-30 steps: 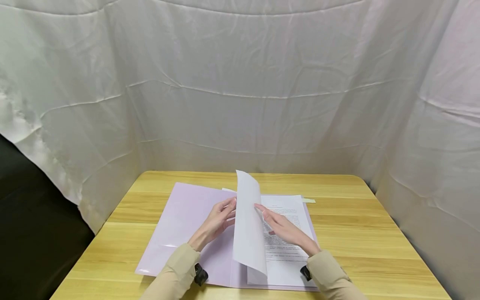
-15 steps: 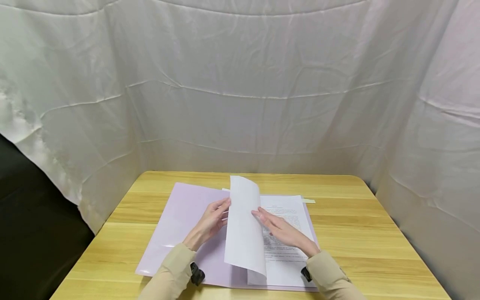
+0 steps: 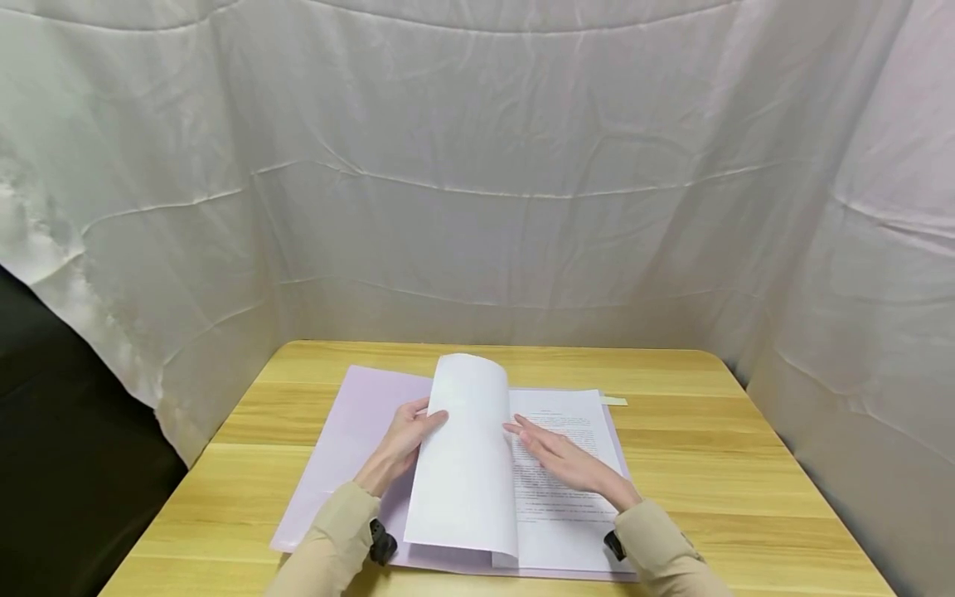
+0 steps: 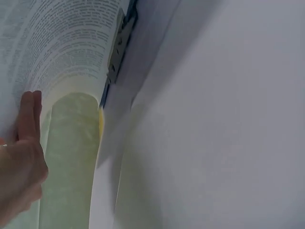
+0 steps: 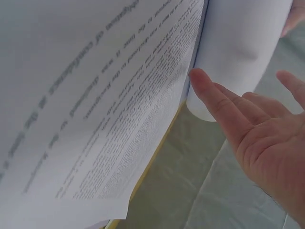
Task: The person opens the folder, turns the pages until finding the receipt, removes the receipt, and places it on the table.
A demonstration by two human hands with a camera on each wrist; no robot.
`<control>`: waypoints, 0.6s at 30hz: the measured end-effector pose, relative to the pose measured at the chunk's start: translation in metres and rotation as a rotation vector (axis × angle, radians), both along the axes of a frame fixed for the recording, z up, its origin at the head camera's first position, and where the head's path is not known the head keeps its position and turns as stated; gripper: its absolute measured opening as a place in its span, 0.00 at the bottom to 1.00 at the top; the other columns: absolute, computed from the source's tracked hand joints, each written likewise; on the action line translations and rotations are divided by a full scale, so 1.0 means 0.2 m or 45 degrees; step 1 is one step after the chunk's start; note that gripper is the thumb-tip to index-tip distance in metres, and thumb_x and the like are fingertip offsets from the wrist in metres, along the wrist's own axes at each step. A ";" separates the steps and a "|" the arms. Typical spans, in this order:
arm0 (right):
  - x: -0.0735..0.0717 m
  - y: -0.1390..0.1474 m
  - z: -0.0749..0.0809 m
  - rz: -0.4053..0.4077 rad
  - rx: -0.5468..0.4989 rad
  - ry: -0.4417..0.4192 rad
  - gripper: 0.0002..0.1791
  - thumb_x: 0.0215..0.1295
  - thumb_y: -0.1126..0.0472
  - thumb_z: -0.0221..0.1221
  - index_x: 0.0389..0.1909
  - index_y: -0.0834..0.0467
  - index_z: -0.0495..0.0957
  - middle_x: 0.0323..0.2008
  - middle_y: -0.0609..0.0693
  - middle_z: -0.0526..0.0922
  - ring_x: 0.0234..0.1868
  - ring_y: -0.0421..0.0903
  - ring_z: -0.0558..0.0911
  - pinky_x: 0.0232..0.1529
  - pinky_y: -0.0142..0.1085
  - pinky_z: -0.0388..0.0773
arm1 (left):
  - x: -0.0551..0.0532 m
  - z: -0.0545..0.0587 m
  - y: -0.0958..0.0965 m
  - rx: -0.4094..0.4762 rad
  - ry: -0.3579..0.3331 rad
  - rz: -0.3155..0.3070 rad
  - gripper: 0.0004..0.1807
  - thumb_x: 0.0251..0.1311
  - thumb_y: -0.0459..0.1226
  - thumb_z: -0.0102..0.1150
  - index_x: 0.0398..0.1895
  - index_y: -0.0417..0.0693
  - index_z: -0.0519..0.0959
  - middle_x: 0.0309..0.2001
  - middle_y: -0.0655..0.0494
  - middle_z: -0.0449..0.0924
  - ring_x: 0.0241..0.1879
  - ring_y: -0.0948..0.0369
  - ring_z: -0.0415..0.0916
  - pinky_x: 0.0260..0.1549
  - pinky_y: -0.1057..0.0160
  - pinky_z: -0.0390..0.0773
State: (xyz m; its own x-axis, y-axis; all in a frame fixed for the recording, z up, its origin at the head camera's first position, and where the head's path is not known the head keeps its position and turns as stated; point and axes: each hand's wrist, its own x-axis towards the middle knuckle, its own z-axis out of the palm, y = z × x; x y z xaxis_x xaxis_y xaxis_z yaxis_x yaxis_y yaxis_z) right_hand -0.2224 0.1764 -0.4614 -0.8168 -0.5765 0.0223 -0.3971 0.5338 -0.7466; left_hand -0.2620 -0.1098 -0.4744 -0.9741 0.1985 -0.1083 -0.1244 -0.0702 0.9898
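A lilac folder [image 3: 376,394] lies spread on the table with printed pages [image 3: 563,489] in its right half. One sheet [image 3: 462,464] curves up from them and leans left, its blank side facing up. My left hand [image 3: 399,439] pinches the sheet's left edge, thumb over the blank face and fingers behind. In the left wrist view, those fingers [image 4: 29,114] lie along the printed side, and a metal clip [image 4: 121,47] runs along the pages' bound edge. My right hand [image 3: 563,456] is stretched out over the pages, straight fingertips right at the sheet's fold.
Under the folder is a wood-grain table [image 3: 731,464]. A small pale strip [image 3: 615,401] sticks out past the folder's right edge. Light grey cloth [image 3: 522,207] hangs behind and along both sides, with a dark area [image 3: 67,448] at the lower left.
The sheet has swung further left and lower. My left hand has moved left with it, its thumb now lapping over the blank face. My right hand has barely shifted.
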 end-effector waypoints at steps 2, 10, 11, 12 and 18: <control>0.00 0.01 0.00 0.005 0.000 0.002 0.29 0.84 0.47 0.32 0.76 0.56 0.62 0.79 0.63 0.53 0.79 0.64 0.55 0.78 0.63 0.52 | -0.01 -0.01 -0.01 -0.029 -0.009 0.055 0.27 0.66 0.29 0.58 0.66 0.26 0.68 0.43 0.43 0.88 0.33 0.61 0.86 0.35 0.63 0.88; 0.00 0.07 0.03 -0.001 -0.006 -0.035 0.30 0.84 0.47 0.32 0.77 0.58 0.59 0.79 0.65 0.52 0.78 0.68 0.54 0.73 0.63 0.63 | -0.02 -0.03 -0.06 -0.172 -0.022 0.191 0.29 0.57 0.28 0.66 0.62 0.27 0.70 0.48 0.31 0.84 0.31 0.59 0.85 0.34 0.59 0.89; 0.00 0.08 0.03 0.000 -0.009 -0.045 0.30 0.84 0.47 0.32 0.77 0.58 0.59 0.79 0.65 0.52 0.78 0.68 0.55 0.70 0.62 0.68 | -0.02 -0.03 -0.07 -0.203 -0.022 0.200 0.30 0.56 0.28 0.67 0.62 0.27 0.70 0.48 0.30 0.84 0.31 0.58 0.85 0.34 0.58 0.89; -0.01 0.08 0.04 0.002 -0.016 -0.057 0.30 0.84 0.47 0.33 0.77 0.58 0.59 0.79 0.66 0.51 0.77 0.69 0.56 0.67 0.62 0.72 | -0.02 -0.03 -0.08 -0.236 -0.018 0.205 0.30 0.56 0.28 0.67 0.62 0.27 0.70 0.48 0.29 0.84 0.32 0.58 0.85 0.34 0.57 0.89; -0.05 0.14 0.04 0.013 -0.090 -0.155 0.31 0.83 0.48 0.35 0.77 0.62 0.56 0.78 0.69 0.51 0.74 0.73 0.60 0.60 0.62 0.78 | -0.02 -0.03 -0.14 -0.549 0.033 0.215 0.35 0.55 0.34 0.70 0.64 0.29 0.69 0.52 0.29 0.81 0.41 0.49 0.85 0.41 0.51 0.87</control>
State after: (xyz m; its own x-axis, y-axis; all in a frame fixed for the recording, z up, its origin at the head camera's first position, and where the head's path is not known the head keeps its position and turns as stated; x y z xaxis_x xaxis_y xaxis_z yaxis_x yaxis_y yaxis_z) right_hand -0.2322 0.2038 -0.4525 -0.8100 -0.5853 -0.0357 -0.3067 0.4748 -0.8250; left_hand -0.2652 -0.1373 -0.4795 -0.9924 -0.0210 -0.1215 -0.1216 0.3312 0.9357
